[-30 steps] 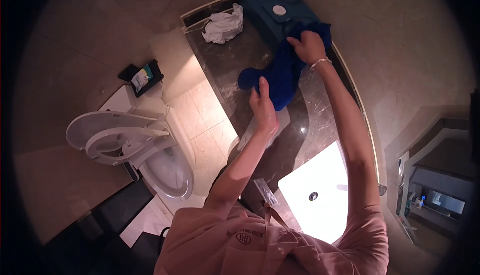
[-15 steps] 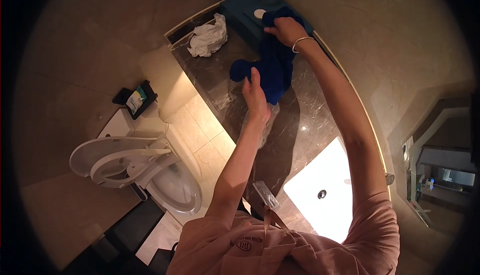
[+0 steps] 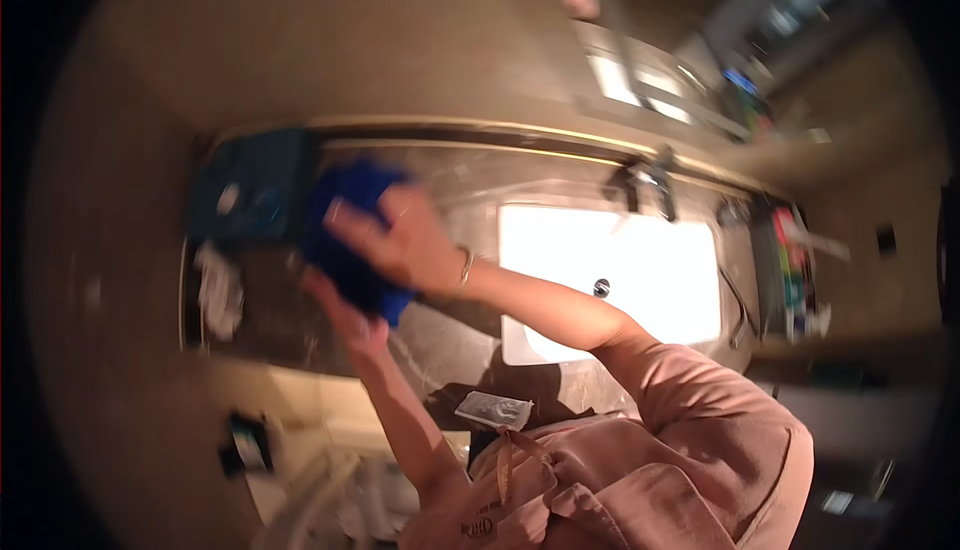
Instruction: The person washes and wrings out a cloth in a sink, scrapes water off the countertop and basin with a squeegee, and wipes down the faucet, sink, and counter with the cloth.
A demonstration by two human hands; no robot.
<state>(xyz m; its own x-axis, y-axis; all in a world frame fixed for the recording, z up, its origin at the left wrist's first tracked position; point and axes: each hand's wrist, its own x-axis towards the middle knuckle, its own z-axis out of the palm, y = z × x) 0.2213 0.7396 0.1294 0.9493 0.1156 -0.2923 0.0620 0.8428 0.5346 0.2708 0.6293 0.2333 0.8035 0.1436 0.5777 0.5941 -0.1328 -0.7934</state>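
A bunched dark blue cloth [image 3: 345, 190] is between my two hands above the dark marble counter, blurred by motion. My left hand [image 3: 347, 312] supports it from below and in front, its fingers partly behind the cloth. Over the cloth's right side lies my right hand [image 3: 405, 240], with a bracelet at the wrist and its fingers spread across the fabric. Just beyond the cloth to the left stands a teal box [image 3: 250, 185] with a round white spot on it. Crumpled white cloth [image 3: 220, 293] lies in front of that box.
A bright white sink [image 3: 650, 270] with a dark faucet [image 3: 652, 185] is set in the counter. A clear packet [image 3: 494, 410] lies at the front edge. On the right stands a tray of colourful items [image 3: 790, 275]. The toilet [image 3: 365, 500] is at lower left, blurred.
The view has swung right, bringing the faucet and the right-hand tray into sight. My hands have come together around the blue cloth, which is now bunched rather than stretched out.
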